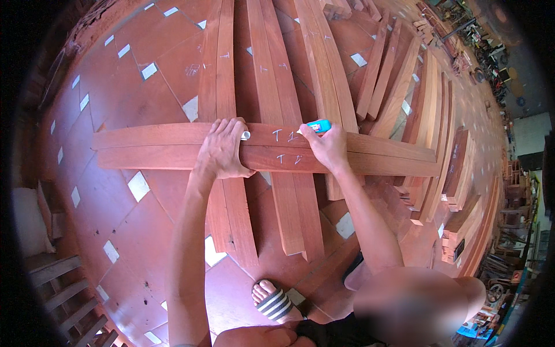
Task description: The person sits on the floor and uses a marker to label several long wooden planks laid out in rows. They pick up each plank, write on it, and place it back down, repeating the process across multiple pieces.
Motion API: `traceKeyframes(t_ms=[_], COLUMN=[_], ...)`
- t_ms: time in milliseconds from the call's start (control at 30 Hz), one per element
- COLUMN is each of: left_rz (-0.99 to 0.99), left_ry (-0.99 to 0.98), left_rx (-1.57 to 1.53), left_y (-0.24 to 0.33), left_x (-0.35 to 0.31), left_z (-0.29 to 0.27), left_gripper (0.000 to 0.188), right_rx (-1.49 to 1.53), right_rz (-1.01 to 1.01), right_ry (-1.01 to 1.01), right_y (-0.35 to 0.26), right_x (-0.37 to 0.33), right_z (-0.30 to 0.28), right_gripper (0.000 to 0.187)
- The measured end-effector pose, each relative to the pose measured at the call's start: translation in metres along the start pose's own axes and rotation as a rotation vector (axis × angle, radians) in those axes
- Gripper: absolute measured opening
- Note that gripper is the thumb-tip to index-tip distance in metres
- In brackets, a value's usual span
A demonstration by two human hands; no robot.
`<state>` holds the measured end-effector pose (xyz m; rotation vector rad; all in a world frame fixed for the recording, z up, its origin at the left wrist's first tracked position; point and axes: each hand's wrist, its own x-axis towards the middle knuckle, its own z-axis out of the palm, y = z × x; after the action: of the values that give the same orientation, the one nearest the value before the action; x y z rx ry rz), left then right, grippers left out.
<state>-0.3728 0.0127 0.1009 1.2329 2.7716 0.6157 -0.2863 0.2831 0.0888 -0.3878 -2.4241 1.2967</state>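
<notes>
Two reddish-brown wooden beams (370,163) lie side by side, crosswise over other beams in front of me. My left hand (221,147) presses down across both, its fingers curled at the far edge and its thumb at the near edge. A small white cylindrical cap (245,135) sticks out from between its fingers. With my right hand (329,144) I hold a teal correction pen (318,126), its white tip at the far beam. White letter-like marks (280,136) stand on both beams between my hands.
Under the crosswise pair, several long beams (292,214) run away from me on the tiled floor (115,211). More timber (428,115) lies in rows to the right. A slatted wooden piece (63,289) stands at lower left. Another person's head (410,301), blurred, is at lower right.
</notes>
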Motion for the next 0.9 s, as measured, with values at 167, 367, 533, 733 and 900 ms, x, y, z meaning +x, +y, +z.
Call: traceKeyframes(t_ms=[167,367,533,733,900], left_rz=[-0.030,-0.030,0.000,-0.003,-0.008], left_ry=[-0.044,-0.030,0.018,0.028,0.024], left_rx=[0.012,-0.003,-0.010,-0.030,-0.036], left_y=[0.003,0.002,-0.001,-0.002,0.001], left_x=[0.002,0.000,0.000,0.000,-0.001], left_z=[-0.004,-0.004,0.001,0.001,-0.001], left_gripper=[0.085,0.084,0.085,0.085,0.085], right_rx=[-0.070,-0.150,-0.169,-0.101,-0.042], right_rz=[0.006,0.046,0.029,0.067,0.070], right_ry=[0.045,-0.026,-0.021,-0.059,0.046], right_y=[0.015,0.000,-0.002,-0.003,-0.004], right_x=[0.001,-0.002,-0.003,-0.014,-0.044], right_z=[-0.007,-0.012,-0.016,-0.019,-0.033], right_gripper=[0.043,0.044,0.038,0.037,0.029])
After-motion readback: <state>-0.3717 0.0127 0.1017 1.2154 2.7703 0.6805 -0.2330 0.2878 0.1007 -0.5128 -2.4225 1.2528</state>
